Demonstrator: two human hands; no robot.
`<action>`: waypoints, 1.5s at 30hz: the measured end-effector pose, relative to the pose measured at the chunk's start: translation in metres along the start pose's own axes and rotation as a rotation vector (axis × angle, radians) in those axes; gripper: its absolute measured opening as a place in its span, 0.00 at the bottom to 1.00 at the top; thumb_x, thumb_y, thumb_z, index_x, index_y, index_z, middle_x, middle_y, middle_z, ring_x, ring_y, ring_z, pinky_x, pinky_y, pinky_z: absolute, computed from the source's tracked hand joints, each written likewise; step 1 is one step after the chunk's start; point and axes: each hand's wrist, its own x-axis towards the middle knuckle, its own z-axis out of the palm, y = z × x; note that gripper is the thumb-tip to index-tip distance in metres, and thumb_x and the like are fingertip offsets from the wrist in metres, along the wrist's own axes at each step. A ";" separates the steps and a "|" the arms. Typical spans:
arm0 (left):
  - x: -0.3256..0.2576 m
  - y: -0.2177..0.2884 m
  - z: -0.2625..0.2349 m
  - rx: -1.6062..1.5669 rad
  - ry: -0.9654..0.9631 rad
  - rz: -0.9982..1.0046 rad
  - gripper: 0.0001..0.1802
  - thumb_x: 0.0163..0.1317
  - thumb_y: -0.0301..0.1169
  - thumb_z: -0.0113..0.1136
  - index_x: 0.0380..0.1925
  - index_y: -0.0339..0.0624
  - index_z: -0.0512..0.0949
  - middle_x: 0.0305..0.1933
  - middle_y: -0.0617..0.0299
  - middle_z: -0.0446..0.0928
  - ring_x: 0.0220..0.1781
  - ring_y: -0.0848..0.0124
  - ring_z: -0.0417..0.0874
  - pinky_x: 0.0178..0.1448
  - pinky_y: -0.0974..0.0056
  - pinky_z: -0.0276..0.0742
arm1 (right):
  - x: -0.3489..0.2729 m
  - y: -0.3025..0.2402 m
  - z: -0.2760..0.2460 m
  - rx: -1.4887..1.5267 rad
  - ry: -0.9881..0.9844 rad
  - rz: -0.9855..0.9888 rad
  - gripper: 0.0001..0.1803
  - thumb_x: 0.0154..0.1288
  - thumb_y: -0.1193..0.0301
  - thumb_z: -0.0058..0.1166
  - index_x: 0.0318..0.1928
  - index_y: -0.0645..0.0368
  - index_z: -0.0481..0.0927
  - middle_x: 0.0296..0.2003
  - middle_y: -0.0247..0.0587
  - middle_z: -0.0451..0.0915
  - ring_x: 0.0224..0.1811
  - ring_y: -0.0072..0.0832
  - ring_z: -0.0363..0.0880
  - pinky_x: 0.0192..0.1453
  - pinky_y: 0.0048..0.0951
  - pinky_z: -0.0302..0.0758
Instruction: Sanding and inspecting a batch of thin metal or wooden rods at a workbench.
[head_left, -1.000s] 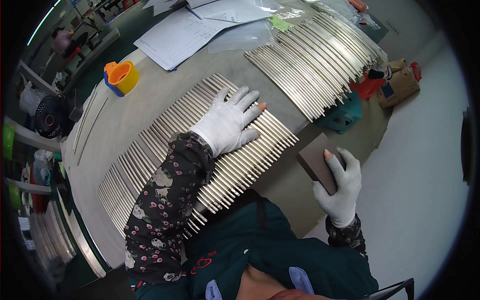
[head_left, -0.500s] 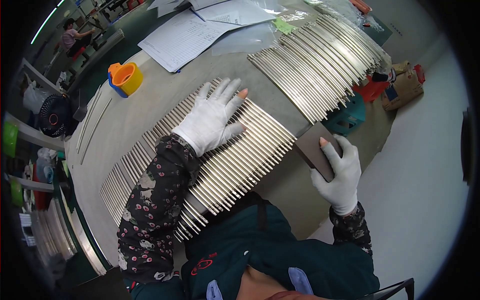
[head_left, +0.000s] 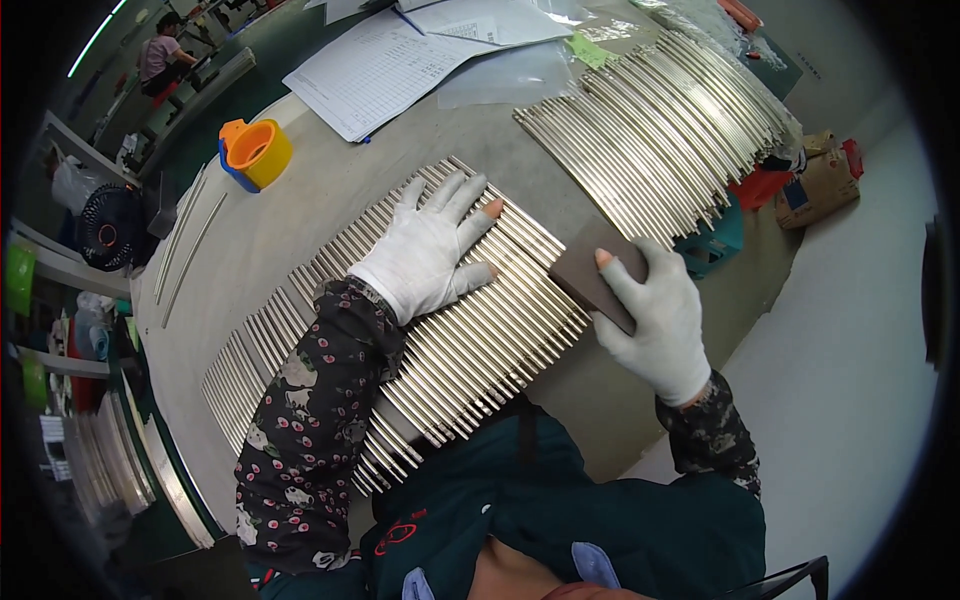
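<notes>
A row of thin silvery metal rods (head_left: 480, 345) lies side by side on the grey table, their near ends sticking out past its edge. My left hand (head_left: 425, 245), in a white glove with bare fingertips showing, rests flat across these rods with its fingers spread. My right hand (head_left: 660, 315), gloved the same way, is closed around a dark brown sanding block (head_left: 600, 275). The block is at the right end of the row, over the last rods. Its underside is hidden.
A second batch of metal rods (head_left: 650, 130) lies at the far right. Printed sheets (head_left: 370, 75) are at the back, and a yellow-orange tape roll with a blue part (head_left: 258, 152) stands at the left. Two loose rods (head_left: 190, 250) lie at the left edge. A person (head_left: 163, 58) sits in the background.
My right hand has moved left and up with the sanding block, from beside the row's end onto the last rods. My left hand stays spread on the rods.
</notes>
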 end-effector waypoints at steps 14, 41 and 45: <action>0.002 0.001 -0.002 -0.024 0.000 0.014 0.42 0.64 0.64 0.36 0.70 0.48 0.55 0.74 0.45 0.50 0.75 0.47 0.49 0.74 0.40 0.42 | -0.040 0.007 -0.038 -0.022 -0.056 0.076 0.32 0.38 0.72 0.65 0.52 0.52 0.77 0.50 0.51 0.71 0.45 0.44 0.72 0.46 0.39 0.73; -0.008 0.111 -0.009 -0.428 -0.043 0.586 0.44 0.57 0.59 0.53 0.63 0.34 0.61 0.69 0.39 0.56 0.74 0.48 0.54 0.74 0.40 0.43 | -0.060 0.014 -0.065 0.006 0.101 0.380 0.30 0.39 0.74 0.60 0.50 0.55 0.79 0.49 0.49 0.72 0.48 0.44 0.73 0.52 0.39 0.73; -0.011 0.130 -0.019 -0.507 -0.037 0.825 0.35 0.62 0.52 0.48 0.62 0.38 0.63 0.68 0.45 0.60 0.72 0.52 0.60 0.73 0.42 0.48 | -0.060 0.015 -0.065 0.005 0.188 0.332 0.30 0.39 0.74 0.60 0.51 0.55 0.78 0.50 0.49 0.72 0.48 0.44 0.73 0.52 0.38 0.73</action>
